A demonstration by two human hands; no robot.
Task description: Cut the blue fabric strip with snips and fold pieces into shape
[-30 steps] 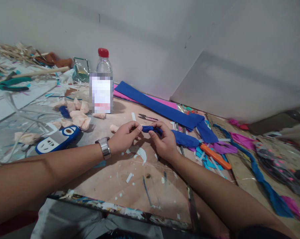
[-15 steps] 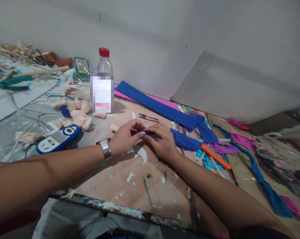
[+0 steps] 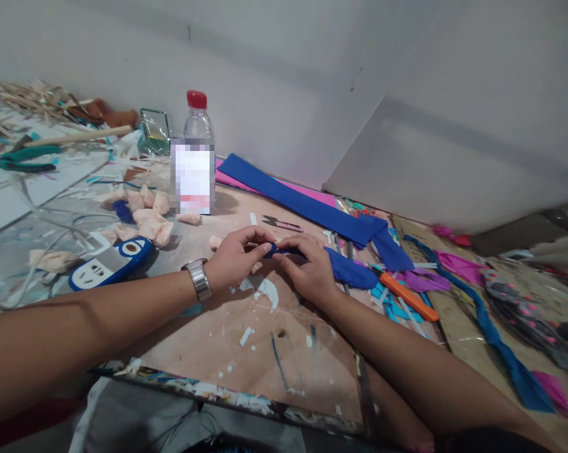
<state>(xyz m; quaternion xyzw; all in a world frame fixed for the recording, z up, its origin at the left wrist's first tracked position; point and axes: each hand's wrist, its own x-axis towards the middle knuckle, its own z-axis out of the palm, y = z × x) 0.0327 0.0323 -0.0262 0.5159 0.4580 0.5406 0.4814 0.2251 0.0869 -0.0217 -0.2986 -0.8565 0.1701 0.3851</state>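
Note:
Both of my hands meet over the middle of the board. My left hand (image 3: 239, 257), with a metal watch on the wrist, pinches the rolled end of a blue fabric strip (image 3: 350, 267) between thumb and fingertips. Closed on the same strip just to the right is my right hand (image 3: 307, 263), its fingers covering part of it. From under the right hand the strip's loose tail runs to the right, close to an orange-handled cutter (image 3: 409, 297). Thread snips (image 3: 282, 224) lie beyond my hands. A wider blue fabric band (image 3: 293, 201) stretches behind them.
A bottle with a red cap (image 3: 197, 99) stands at the back, a phone with a blurred screen before it. On the left are peach fabric pieces (image 3: 154, 226), a blue-and-white power strip (image 3: 111, 264) and green-handled pliers (image 3: 29, 158). Fabric scraps and a dark blue strip (image 3: 494, 336) lie right.
My fingers have shifted slightly at the rolled end, and more of the small blue roll shows between them. The strip's tail has drawn a little away from the orange cutter.

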